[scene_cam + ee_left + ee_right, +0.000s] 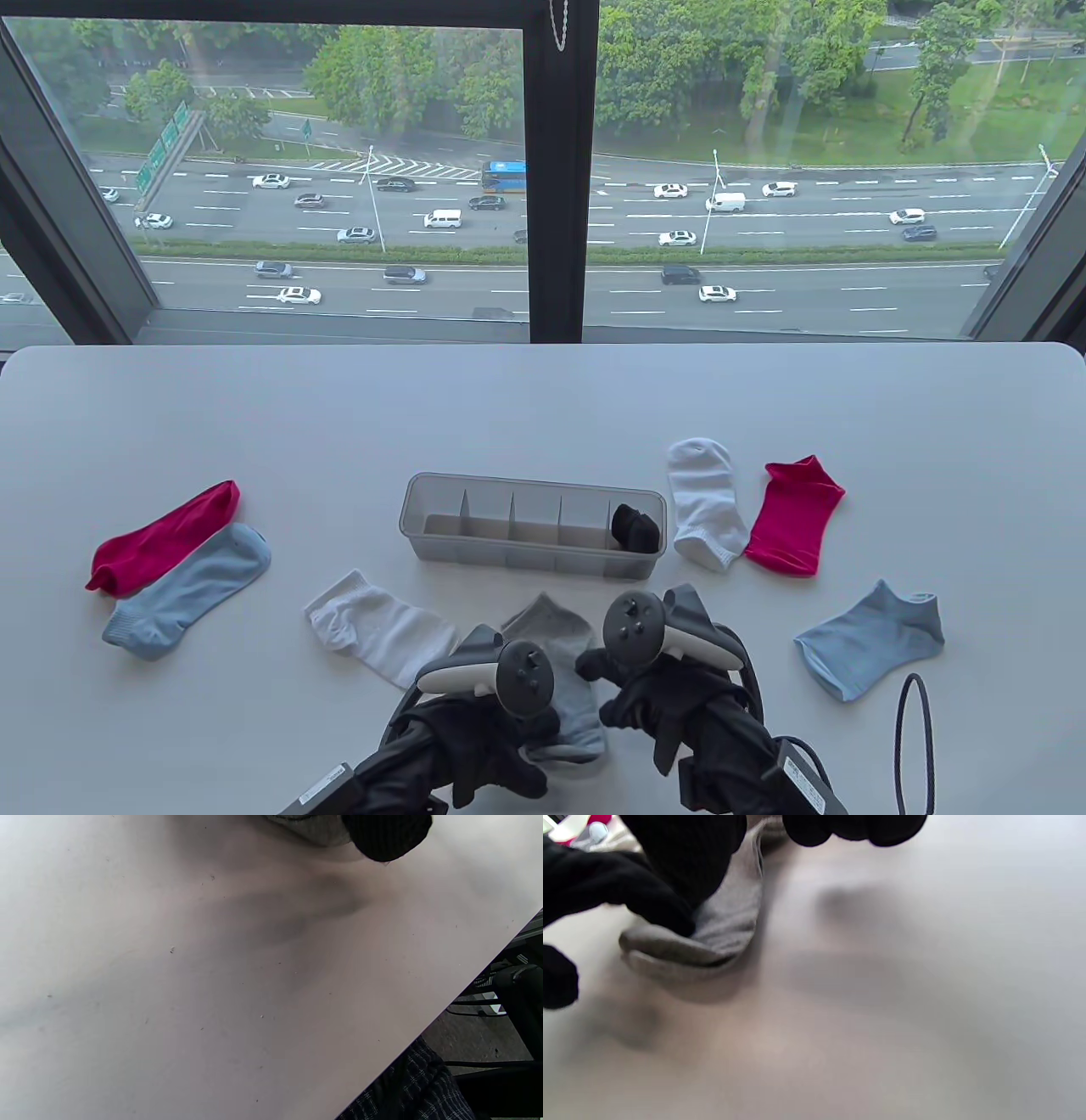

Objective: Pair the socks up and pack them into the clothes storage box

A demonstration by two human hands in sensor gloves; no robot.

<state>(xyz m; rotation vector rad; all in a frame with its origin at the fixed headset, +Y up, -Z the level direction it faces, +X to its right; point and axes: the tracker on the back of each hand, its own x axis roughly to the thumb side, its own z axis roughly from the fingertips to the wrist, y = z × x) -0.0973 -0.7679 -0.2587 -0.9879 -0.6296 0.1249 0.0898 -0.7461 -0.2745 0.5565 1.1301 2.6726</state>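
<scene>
- Now the left hand (501, 730) curls its fingers onto the grey socks (556, 645) near the table's (254, 407) front edge.
- Right hand (653, 705), fingers bent, pinches the same socks.

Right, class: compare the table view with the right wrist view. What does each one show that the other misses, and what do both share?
Only the table view shows the storage box with black socks in its right end compartment, and the loose white, light blue and window-side red socks.

Only the right wrist view shows the grey socks' stacked edges.

Both show the grey socks, both hands, the left and right, and the table.
</scene>
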